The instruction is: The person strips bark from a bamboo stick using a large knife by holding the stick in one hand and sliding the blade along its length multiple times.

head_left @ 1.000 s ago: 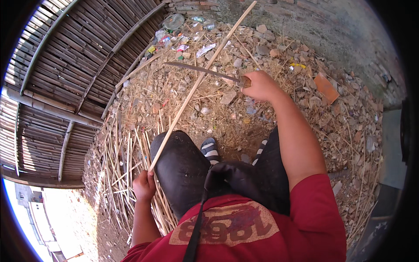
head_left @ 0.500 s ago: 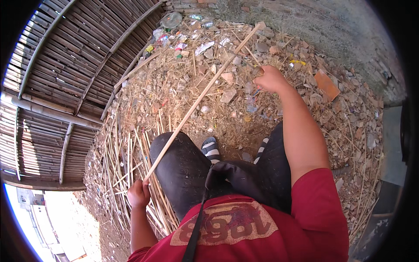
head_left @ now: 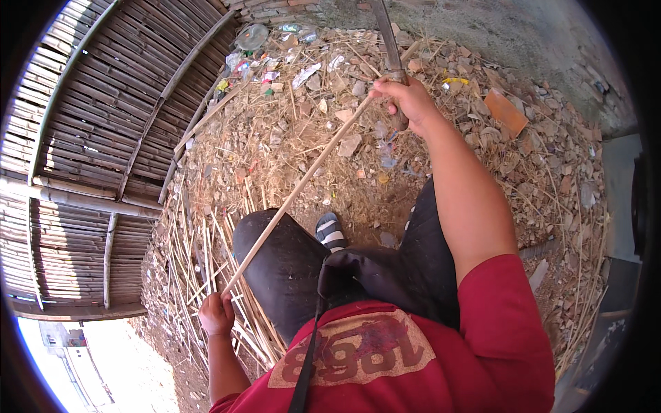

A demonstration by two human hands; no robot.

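A long pale bamboo strip [head_left: 299, 186] slants across my left knee, from near left to far right. My left hand [head_left: 215, 315] is closed around its near end. My right hand [head_left: 412, 103] grips a machete [head_left: 389, 43] by its handle, the dark blade pointing up and away from me. The thumb and forefinger side of that hand is against the far part of the strip. Whether these fingers also pinch the strip I cannot tell.
Several split bamboo strips [head_left: 256, 310] lie on the ground by my left leg. A bamboo slat wall [head_left: 103, 103] stands at the left, a masonry wall [head_left: 496, 34] at the back. Rubble, straw and litter cover the ground, with an orange tile piece [head_left: 506, 113] at the right.
My right hand has moved slightly up and left to the strip, and the machete blade has swung upright into plain view. My left hand keeps its hold on the near end.
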